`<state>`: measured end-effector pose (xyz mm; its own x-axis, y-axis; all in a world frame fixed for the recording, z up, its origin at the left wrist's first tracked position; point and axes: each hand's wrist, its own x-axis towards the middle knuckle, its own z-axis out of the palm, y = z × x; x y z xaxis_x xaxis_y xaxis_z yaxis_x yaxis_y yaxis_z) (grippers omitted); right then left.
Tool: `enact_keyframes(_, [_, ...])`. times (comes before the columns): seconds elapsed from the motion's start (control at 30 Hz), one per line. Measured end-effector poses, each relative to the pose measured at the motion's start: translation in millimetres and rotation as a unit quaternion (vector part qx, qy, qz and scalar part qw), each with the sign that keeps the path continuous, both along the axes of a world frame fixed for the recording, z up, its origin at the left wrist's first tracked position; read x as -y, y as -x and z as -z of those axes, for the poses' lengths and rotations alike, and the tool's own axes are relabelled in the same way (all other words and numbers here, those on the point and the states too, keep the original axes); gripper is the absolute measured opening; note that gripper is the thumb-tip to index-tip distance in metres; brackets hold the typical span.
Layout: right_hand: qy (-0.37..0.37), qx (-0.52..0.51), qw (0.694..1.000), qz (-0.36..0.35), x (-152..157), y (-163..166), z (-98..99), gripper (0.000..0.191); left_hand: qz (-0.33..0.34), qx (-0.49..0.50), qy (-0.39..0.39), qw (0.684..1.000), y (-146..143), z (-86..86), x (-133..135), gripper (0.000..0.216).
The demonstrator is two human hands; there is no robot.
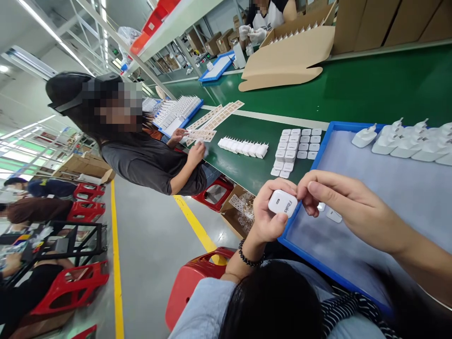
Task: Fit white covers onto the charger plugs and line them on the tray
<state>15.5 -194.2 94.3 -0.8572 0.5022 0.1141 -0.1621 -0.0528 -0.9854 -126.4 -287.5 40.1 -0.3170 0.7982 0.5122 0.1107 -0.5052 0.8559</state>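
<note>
White charger (282, 203) between both hands, over the near corner of the blue tray (319, 153).
Your left hand (267, 220) clenched the white charger, its long axis pointing at your right hand (341, 203); those fingers (311, 190) were pinched together against its right end, and whether they gripped anything could not be told.

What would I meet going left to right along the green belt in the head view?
Co-worker's hand, upright row of chargers, flat grid of chargers, blue tray, chargers on the tray.
</note>
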Motion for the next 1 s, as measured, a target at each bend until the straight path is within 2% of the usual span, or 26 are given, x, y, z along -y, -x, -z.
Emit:
enact_keyframes(0.33, [0.0, 0.019, 1.0, -0.014, 1.6, 2.5, 2.3, 0.035, -0.002, 0.035, -0.016, 0.999, -5.3, 1.4, -0.7, 0.035])
enact_keyframes(0.43, [-0.015, 0.017, 0.999, -0.024, 3.6, 3.3, -0.2, 0.026, -0.006, 0.058, -0.003, 0.998, -3.6, 4.0, 0.7, 0.033])
enact_keyframes(0.6, [-0.033, 0.0, 0.998, -0.047, 7.3, 2.3, -1.5, 0.008, -0.003, 0.079, -0.033, 0.996, -1.9, 5.9, 1.9, 0.022])
enact_keyframes(0.83, [-0.04, -0.02, 0.998, -0.054, 11.0, 1.9, 2.1, 0.013, -0.026, 0.109, -0.025, 0.993, -2.2, 7.9, 2.2, 0.022])
enact_keyframes(0.93, [-0.047, -0.01, 0.998, -0.047, 10.5, 4.7, 7.1, 0.012, -0.017, 0.15, -0.034, 0.988, -5.4, 2.9, -0.4, 0.014])
enact_keyframes(1.0, [-0.033, -0.003, 0.999, -0.042, 9.0, 7.1, 11.0, 0.012, -0.014, 0.179, -0.019, 0.983, -7.7, -2.6, -2.8, 0.02])
